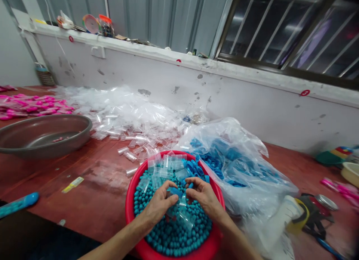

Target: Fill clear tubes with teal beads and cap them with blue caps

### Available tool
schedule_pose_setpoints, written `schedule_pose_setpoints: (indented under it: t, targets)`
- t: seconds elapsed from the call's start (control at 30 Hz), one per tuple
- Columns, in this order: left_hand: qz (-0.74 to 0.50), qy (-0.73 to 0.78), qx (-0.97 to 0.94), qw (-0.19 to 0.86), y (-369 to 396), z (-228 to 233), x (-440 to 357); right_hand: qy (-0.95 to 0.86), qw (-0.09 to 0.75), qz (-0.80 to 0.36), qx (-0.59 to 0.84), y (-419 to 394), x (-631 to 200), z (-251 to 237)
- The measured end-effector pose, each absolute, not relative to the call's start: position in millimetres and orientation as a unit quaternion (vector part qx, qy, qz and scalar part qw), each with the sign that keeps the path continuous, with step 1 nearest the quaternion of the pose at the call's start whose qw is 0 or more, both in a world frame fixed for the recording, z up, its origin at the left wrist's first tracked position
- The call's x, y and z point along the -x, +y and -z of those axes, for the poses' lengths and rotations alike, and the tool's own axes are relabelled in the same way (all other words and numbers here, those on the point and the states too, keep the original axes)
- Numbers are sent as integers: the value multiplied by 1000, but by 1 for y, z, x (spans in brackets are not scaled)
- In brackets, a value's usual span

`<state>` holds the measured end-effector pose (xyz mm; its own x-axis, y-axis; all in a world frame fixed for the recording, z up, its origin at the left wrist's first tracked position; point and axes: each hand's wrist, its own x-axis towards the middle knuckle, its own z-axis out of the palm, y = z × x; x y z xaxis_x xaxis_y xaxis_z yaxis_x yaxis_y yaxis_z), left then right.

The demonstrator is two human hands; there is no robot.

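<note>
A red basin [129,200] holds many turquoise beads [179,248], with clear plastic tubes [162,173] and blue caps [198,169] lying on top. Over the beads, my left hand [159,202] is closed around a blue plastic cap [175,192]; whether a clear tube is joined to it I cannot tell. To its right, my right hand [204,197] pinches a small blue piece [191,185] between thumb and fingers, too small to name surely. Both hands are close together, fingertips facing each other.
Behind the basin spreads a heap of clear tubes [126,107]. A plastic bag [241,140] of blue caps touches the basin's right side. Leftward are a grey basin [81,131] and pink pieces [33,105]. A filled blue-capped tube [19,204] lies at left; a tape dispenser [301,215] at right.
</note>
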<state>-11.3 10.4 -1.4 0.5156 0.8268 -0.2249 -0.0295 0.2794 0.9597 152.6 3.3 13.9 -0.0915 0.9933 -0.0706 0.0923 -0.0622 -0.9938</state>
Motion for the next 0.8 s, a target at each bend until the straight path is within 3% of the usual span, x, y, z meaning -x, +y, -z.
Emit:
schedule_pose_setpoints:
  t: [0.13,0.4,0.63,0.8]
  targets:
    - [-326,397,-556,654,8,2,11,-563,438,-470,520,3,-145,-5]
    - [-389,376,-594,595,10,7,10,-742,232,-334,533,-22,-128,1]
    - [-386,383,-585,602,8,5,9,-743,254,-138,604,-28,-99,8]
    - [-376,401,-587,594,11,6,8,-741,218,-158,615,-25,-96,6]
